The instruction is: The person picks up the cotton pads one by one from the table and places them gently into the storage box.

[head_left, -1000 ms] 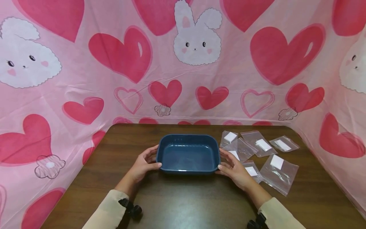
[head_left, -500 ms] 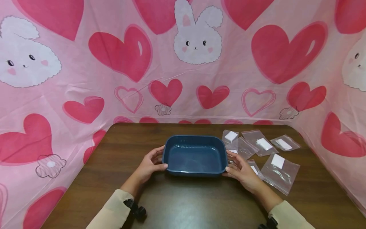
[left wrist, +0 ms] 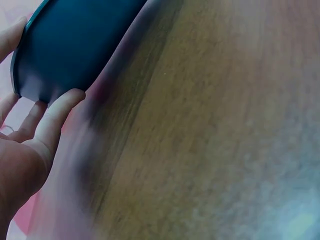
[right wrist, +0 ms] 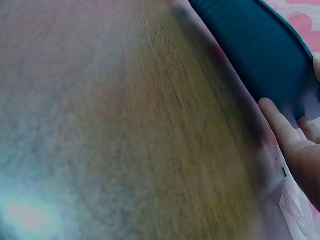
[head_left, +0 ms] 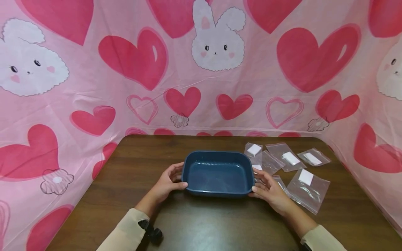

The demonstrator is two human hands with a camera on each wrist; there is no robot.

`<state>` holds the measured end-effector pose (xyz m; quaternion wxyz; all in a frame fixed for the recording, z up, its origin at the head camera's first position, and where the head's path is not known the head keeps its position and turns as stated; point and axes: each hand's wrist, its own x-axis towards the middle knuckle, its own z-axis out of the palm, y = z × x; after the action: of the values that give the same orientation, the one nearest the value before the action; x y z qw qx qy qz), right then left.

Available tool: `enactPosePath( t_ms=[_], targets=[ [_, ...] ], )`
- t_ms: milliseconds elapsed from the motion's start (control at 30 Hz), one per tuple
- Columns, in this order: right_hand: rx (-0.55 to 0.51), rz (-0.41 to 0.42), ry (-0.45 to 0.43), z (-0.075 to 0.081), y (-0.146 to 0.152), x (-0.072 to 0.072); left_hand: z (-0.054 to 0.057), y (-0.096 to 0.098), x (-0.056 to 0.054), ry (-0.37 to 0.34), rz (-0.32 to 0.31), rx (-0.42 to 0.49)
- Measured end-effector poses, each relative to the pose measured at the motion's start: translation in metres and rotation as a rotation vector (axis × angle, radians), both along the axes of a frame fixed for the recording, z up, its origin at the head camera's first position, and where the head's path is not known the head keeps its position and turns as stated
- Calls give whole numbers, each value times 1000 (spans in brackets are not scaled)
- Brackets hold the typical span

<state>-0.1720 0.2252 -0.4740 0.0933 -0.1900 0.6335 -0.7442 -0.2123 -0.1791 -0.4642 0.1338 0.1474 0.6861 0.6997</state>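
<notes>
A dark blue rectangular baking dish (head_left: 216, 176) is held level between both hands, its glossy inside bare. My left hand (head_left: 167, 182) grips the left end, thumb over the near rim corner and fingers along the side. At the opposite end my right hand (head_left: 274, 192) grips in the same way. The left wrist view has the dish's outer wall (left wrist: 75, 45) with a fingertip at its lower edge. Likewise, in the right wrist view a finger (right wrist: 280, 122) reaches the bottom edge of the dish.
Several clear zip bags with white pieces lie on the dark wooden table (head_left: 207, 223), close behind and right of my right hand; one is a large zip bag (head_left: 309, 191). A pink curtain (head_left: 201, 80) with hearts and rabbits hangs behind the table and along its sides.
Both hands have carried the dish to the right and slightly nearer to me, closer to the bags. The grip has stayed the same, and the bags lie where they were.
</notes>
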Motion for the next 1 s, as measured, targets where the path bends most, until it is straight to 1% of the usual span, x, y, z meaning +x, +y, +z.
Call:
enactPosePath(
  t_ms=[167, 567, 800, 1000],
  targets=[
    [-14, 0, -3, -1, 2, 2, 0, 3, 2, 1, 2, -5],
    [7, -9, -36, 0, 3, 6, -3, 5, 4, -6, 2, -27],
    [40, -23, -58, 0, 4, 6, -3, 8, 4, 12, -7, -52],
    [44, -25, -70, -1, 4, 8, -5, 8, 4, 17, -9, -77]
  ],
)
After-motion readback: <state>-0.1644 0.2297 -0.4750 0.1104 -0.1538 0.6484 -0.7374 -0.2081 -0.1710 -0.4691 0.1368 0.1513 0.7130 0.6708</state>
